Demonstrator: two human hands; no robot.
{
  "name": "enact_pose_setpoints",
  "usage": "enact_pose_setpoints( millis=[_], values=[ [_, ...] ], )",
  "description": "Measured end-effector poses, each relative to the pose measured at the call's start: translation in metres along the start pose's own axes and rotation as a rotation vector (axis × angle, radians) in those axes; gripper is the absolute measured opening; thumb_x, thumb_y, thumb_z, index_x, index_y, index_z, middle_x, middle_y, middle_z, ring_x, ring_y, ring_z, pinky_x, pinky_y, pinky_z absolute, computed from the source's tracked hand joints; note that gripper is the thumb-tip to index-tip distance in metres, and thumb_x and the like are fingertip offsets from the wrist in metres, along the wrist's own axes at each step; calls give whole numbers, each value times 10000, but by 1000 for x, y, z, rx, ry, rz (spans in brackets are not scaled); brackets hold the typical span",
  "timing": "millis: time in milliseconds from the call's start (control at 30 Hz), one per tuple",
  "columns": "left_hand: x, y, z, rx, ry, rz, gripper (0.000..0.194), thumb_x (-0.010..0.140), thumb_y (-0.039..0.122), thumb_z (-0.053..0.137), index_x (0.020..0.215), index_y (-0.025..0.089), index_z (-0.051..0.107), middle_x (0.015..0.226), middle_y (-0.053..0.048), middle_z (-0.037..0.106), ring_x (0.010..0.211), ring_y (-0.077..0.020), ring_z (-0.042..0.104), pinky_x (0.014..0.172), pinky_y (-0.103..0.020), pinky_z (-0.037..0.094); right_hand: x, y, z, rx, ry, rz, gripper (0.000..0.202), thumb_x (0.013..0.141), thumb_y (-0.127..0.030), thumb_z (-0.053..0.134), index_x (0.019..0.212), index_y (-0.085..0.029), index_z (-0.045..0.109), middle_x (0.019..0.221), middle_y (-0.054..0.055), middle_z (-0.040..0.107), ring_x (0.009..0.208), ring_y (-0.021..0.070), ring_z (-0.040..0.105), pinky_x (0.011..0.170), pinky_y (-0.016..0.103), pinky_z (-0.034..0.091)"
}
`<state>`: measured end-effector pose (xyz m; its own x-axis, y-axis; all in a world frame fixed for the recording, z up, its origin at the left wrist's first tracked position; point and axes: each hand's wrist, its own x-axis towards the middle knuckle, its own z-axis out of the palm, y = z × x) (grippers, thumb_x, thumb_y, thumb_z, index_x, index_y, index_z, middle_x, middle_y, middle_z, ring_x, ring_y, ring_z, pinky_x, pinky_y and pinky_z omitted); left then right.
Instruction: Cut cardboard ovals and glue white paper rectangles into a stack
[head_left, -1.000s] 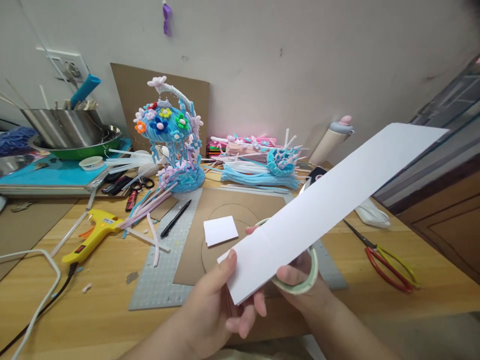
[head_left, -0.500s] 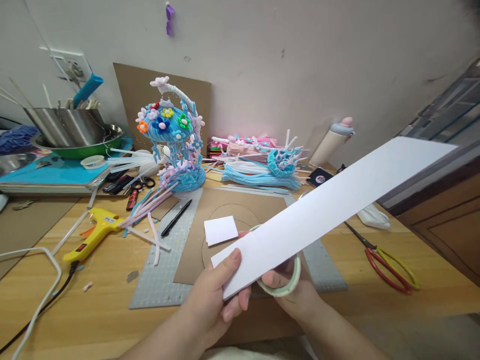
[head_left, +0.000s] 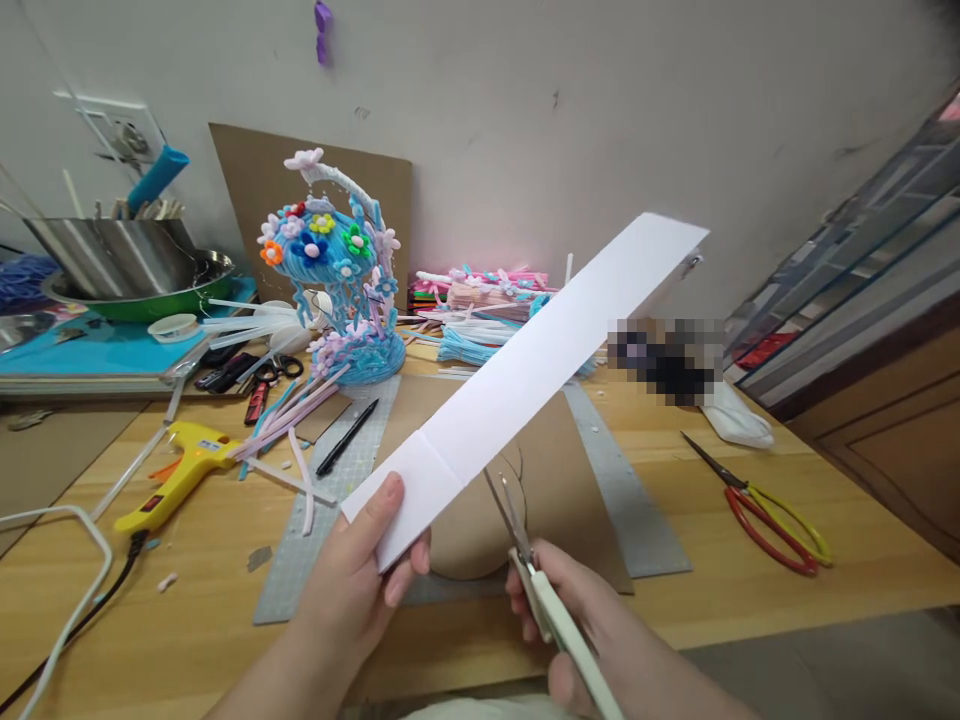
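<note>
My left hand (head_left: pixel 367 540) grips the lower end of a long white paper strip (head_left: pixel 555 340), thumb on top and fingers underneath. The strip slants up to the right, and a faint line crosses it just beyond my thumb. My right hand (head_left: pixel 577 610) holds scissors (head_left: pixel 551 600) with pale handles. Their blades are slightly parted, with the tips close to the strip's lower edge; whether they touch it I cannot tell. Below lies a brown cardboard sheet (head_left: pixel 592 500) with curved pencil lines, partly hidden by the strip and my right hand.
The cardboard rests on a grey cutting mat (head_left: pixel 660 550). At left are a yellow glue gun (head_left: pixel 180 475), a black pen (head_left: pixel 346 438) and pipe cleaners (head_left: pixel 300 430). Red-and-yellow-handled scissors (head_left: pixel 772 520) lie at right. A blue flower-covered pipe-cleaner piece (head_left: pixel 330 250) stands behind.
The strip has shifted left in my left hand. My right hand has moved down from beneath the strip, bringing the scissors into view. The small folded white paper on the cardboard no longer shows.
</note>
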<state>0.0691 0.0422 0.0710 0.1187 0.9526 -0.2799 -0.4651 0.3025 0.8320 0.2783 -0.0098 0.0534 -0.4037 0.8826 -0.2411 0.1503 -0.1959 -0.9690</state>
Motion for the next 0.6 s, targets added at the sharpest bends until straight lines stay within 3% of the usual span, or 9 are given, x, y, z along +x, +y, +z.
enact_pose_setpoints(
  millis=[133,300,467,600],
  values=[
    [-4,-10,-1,94,31,2,370,802,495,606,689,143,584,398,-2,581,254,-24,328,311,-141,147,3,-23,5,-123,-78,52,359,763,-503,659,912,-200,535,838,9,517,683,143,433,623,242,415],
    [-8,-18,-4,127,64,-64,381,801,496,608,661,144,572,400,-4,581,258,-26,338,315,-142,156,10,-37,5,-209,-143,68,157,843,-322,587,886,-195,506,823,-14,479,717,141,394,663,247,372],
    [-9,-14,-8,159,60,-93,408,799,510,602,618,145,566,398,-3,570,260,-22,325,318,-149,161,15,-35,4,-102,-212,107,230,871,-406,574,897,-191,496,740,-38,433,656,122,367,573,223,327],
    [-13,-8,-7,215,75,-123,383,797,502,599,660,145,589,401,-2,566,272,-27,321,331,-161,161,16,-33,6,42,-219,228,367,866,-557,515,836,-192,482,707,-26,481,578,111,449,538,228,359]
  ],
)
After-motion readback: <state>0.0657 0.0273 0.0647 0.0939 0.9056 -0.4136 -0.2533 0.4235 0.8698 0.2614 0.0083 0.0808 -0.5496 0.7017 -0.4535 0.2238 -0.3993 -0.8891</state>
